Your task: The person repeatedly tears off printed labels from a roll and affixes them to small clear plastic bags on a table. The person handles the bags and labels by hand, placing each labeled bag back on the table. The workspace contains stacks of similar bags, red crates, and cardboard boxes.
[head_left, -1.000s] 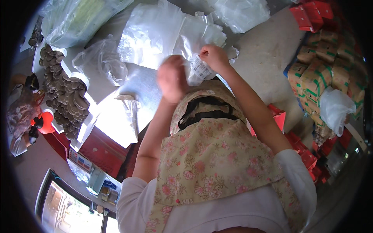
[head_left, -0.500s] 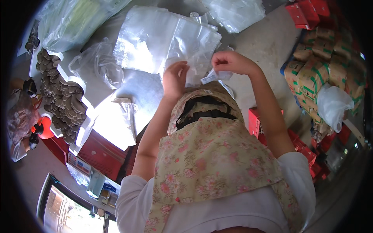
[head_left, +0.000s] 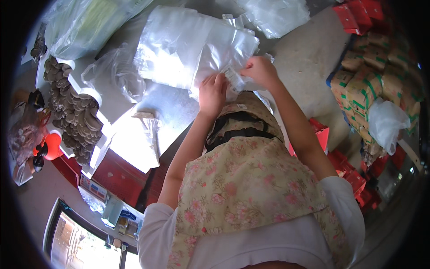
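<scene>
My left hand [head_left: 212,95] rests at the near edge of a stack of clear plastic bags [head_left: 172,49]. Its fingers are bent together against a small whitish printed label [head_left: 233,77] on the plastic. Just to the right, my right hand [head_left: 260,71] is closed in a pinch at the label's other end. A pale strip shows below its fingers; where label and strip meet is hard to make out. Both hands are in front of my flowered apron [head_left: 251,184], over a grey tabletop [head_left: 168,101].
Left are grey-brown mushrooms [head_left: 74,116] in a white foam box, a crumpled clear bag [head_left: 114,74] and a scale [head_left: 93,187]. More plastic bags [head_left: 277,18] lie at the far side. Taped brown packages [head_left: 358,89] and red crates [head_left: 342,168] stand right.
My left hand has moved slightly right, its fingers coming down against the label. My right hand has turned and closed further, and the label now lies spread between both hands.
</scene>
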Demonstrator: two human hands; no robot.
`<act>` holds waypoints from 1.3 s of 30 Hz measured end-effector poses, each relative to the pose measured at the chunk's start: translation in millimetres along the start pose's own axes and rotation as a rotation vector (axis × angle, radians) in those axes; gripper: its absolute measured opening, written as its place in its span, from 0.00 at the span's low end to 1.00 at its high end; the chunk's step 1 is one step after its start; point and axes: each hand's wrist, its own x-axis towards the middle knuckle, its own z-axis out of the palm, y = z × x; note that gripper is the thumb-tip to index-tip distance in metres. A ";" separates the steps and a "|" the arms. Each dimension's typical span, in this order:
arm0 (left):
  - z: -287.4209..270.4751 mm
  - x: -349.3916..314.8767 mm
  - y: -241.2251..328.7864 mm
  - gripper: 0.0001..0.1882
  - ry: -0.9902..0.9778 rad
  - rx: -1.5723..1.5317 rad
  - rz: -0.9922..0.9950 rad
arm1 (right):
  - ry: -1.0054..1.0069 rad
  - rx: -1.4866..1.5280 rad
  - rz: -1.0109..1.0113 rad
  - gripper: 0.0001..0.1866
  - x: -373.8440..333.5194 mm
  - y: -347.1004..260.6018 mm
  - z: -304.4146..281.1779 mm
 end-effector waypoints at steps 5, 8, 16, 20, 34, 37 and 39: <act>-3.3 2.5 -2.4 0.06 0.045 0.058 0.084 | -0.334 0.410 -0.113 0.07 -19.3 26.4 -50.3; -8.1 4.2 -3.2 0.04 0.113 -0.198 -0.117 | -0.500 0.506 -0.229 0.03 -22.8 0.3 -62.7; -81.8 28.9 -37.3 0.08 0.279 -0.292 -0.377 | -0.629 0.629 -0.291 0.01 7.8 -28.5 -4.5; -102.9 36.1 -39.0 0.08 0.573 -0.074 -0.310 | -0.373 0.599 -0.249 0.05 19.5 -16.6 22.2; -7.7 1.9 -4.9 0.11 0.049 0.064 0.189 | -0.223 0.302 -0.024 0.10 -18.9 41.5 -45.7; -6.8 5.0 -8.1 0.06 0.023 0.019 0.166 | -0.377 0.505 -0.113 0.06 -25.0 32.3 -65.2; -10.8 6.8 -8.9 0.04 0.064 -0.125 0.053 | -0.477 0.565 -0.155 0.04 -28.4 23.9 -66.3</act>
